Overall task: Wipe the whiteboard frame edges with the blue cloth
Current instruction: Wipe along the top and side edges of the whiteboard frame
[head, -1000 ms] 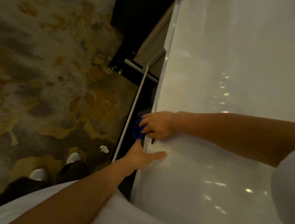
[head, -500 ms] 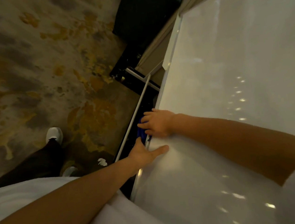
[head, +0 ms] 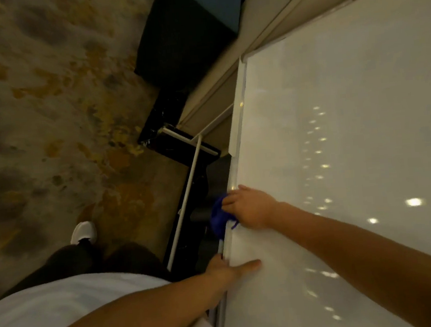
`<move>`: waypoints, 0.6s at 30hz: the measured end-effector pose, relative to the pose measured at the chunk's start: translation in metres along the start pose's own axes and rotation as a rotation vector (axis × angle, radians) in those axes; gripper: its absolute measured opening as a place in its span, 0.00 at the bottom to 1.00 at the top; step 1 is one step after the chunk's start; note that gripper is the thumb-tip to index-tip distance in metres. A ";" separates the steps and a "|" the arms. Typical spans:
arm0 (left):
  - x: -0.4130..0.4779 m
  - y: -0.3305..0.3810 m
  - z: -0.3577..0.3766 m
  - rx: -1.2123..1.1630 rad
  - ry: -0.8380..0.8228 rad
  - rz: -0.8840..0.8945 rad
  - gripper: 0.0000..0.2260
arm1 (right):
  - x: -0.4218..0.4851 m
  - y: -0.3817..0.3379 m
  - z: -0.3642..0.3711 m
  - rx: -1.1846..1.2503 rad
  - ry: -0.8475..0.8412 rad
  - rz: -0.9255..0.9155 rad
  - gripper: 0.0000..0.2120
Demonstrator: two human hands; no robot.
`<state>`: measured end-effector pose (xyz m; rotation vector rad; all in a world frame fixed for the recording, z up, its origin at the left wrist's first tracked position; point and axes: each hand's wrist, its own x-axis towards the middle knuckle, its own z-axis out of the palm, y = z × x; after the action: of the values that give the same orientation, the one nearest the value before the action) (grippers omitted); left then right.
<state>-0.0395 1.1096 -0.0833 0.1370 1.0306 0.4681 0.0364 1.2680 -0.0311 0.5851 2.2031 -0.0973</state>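
The whiteboard (head: 338,152) fills the right side, seen steeply from above, with its pale frame edge (head: 237,125) running down its left side. My right hand (head: 252,208) is shut on the blue cloth (head: 218,219) and presses it against that frame edge, the cloth bunched over the edge's outer side. Lower on the same edge, my left hand (head: 231,267) grips the frame, thumb laid flat on the board face and fingers hidden behind the edge.
A white stand bar (head: 186,205) slants down beside the board over a black base (head: 181,145). Patterned carpet (head: 48,112) covers the left. My white shoe (head: 83,232) and dark trouser legs stand near the stand.
My right hand with the cloth has shifted slightly along the frame edge, away from my left hand. My feet have stepped. The view now shows more of the board's edge.
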 end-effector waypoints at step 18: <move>0.071 0.154 -0.010 -0.417 0.026 -0.290 0.39 | 0.036 0.109 -0.049 -0.094 -0.047 0.309 0.24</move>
<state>-0.0655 1.2769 -0.0942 -0.3862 0.9393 0.4102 0.0301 1.3907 -0.0125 0.8520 2.0339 0.1519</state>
